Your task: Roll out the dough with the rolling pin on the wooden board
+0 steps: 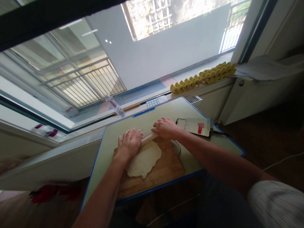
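Observation:
A flat, uneven sheet of pale dough (144, 160) lies on a wooden cutting board (167, 167). Across the dough's far edge runs a light rolling pin (148, 138), whose middle shows between my hands. My left hand (130, 142) presses over the pin's left end, its fingers reaching forward over it. Around the right end, my right hand (165, 128) is closed with bent fingers. Both ends of the pin are hidden beneath my palms. A small tab of dough sticks out at the near edge of the sheet.
The board rests on a blue-edged table (190, 158). A phone (193, 127) with a cable lies beyond my right forearm. On the windowsill are a clear plastic bottle (115, 106) and yellow egg trays (203, 78). A radiator (64, 152) stands left, below the window.

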Demonstrator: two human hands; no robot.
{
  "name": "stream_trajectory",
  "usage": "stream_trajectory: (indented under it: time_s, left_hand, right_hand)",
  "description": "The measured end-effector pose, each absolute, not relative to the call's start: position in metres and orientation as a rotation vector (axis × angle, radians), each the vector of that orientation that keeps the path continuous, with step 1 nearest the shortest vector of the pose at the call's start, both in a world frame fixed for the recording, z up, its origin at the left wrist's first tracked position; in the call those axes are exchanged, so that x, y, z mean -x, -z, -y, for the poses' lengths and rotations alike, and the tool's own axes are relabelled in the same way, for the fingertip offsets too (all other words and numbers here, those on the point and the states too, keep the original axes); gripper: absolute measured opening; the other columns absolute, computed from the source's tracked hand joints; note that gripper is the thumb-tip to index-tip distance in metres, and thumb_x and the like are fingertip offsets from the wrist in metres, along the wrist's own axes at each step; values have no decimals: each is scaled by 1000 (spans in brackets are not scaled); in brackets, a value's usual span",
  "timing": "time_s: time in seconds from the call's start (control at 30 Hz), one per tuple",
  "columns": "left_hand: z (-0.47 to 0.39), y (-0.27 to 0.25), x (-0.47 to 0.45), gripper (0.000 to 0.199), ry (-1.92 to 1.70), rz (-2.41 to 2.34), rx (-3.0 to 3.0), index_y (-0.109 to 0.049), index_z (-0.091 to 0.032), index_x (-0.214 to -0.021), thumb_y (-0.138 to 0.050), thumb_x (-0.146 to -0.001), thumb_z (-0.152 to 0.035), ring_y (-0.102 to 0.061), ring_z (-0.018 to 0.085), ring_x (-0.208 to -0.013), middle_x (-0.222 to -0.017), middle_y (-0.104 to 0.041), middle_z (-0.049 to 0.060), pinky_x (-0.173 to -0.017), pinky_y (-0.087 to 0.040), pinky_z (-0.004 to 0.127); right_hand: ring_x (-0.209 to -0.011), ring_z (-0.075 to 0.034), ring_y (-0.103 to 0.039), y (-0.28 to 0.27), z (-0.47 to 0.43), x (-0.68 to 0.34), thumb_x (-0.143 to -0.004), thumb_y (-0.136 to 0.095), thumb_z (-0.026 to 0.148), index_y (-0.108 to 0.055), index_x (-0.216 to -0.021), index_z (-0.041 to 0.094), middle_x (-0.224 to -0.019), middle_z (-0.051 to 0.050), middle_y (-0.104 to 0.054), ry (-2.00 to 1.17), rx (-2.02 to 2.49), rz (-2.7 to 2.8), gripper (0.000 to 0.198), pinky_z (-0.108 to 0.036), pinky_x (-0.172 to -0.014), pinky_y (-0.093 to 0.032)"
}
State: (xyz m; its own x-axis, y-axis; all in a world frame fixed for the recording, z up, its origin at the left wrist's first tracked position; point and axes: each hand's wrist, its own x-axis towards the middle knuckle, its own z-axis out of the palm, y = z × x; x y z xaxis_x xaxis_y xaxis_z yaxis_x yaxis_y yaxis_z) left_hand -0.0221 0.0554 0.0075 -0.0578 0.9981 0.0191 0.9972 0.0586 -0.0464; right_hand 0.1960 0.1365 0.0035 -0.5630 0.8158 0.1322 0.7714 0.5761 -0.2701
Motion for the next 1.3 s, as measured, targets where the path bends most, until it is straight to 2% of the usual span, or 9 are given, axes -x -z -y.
stream_trajectory:
  time_s: [0.27, 0.5, 0.7, 0.97, 1.17, 1.3]
  left_hand:
    - [-24, 2, 12, 56, 43, 2094, 2209, -56, -27, -152, -26, -111, -50, -44, 31, -151, -163, -52, 11, -124, -33, 60]
    - [16, 7, -6, 64, 85, 1990, 2237, -40, -22, -164, -31, -109, -54, -39, 36, -155, -166, -46, 12, -125, -33, 64]
    - [-20, -1, 10, 60, 3, 2163, 2227, -48, -31, -159, -23, -111, -56, -37, 32, -156, -168, -44, 8, -126, -29, 63]
    - [-68, -1, 35, 53, -25, 2143, 2261, -56, -28, -153, -27, -112, -49, -41, 28, -154, -163, -51, 10, -125, -33, 56]
    - [-41, 3, 23, 52, 70, 2062, 2233, -60, -29, -150, -28, -112, -48, -46, 30, -150, -160, -54, 10, -122, -38, 58]
    - [-4, 7, 4, 58, 97, 1998, 2211, -53, -26, -156, -30, -110, -53, -45, 33, -151, -162, -53, 11, -123, -36, 60]
  right_hand:
    - [-122, -29, -66, -1, -140, -196, -101, -53, 53, -78, -124, 24, -127, -12, -76, -300, 1320, 2564, 44, -38, -103, -48]
    - [-126, -29, -65, -3, -140, -197, -99, -56, 53, -75, -129, 24, -131, -12, -75, -340, 1325, 2561, 46, -36, -106, -47]
    - [-122, -28, -67, -3, -141, -196, -102, -51, 51, -77, -125, 25, -127, -11, -77, -296, 1336, 2586, 44, -36, -103, -47]
    - [-116, -27, -69, -4, -140, -197, -106, -42, 49, -79, -118, 24, -119, -11, -79, -245, 1294, 2606, 46, -36, -100, -47]
    - [-120, -27, -68, -4, -140, -197, -102, -47, 54, -78, -123, 25, -124, -10, -78, -299, 1325, 2574, 47, -35, -102, -48]
    - [-123, -29, -67, -2, -141, -196, -97, -53, 55, -77, -127, 24, -128, -10, -77, -328, 1328, 2553, 49, -35, -103, -48]
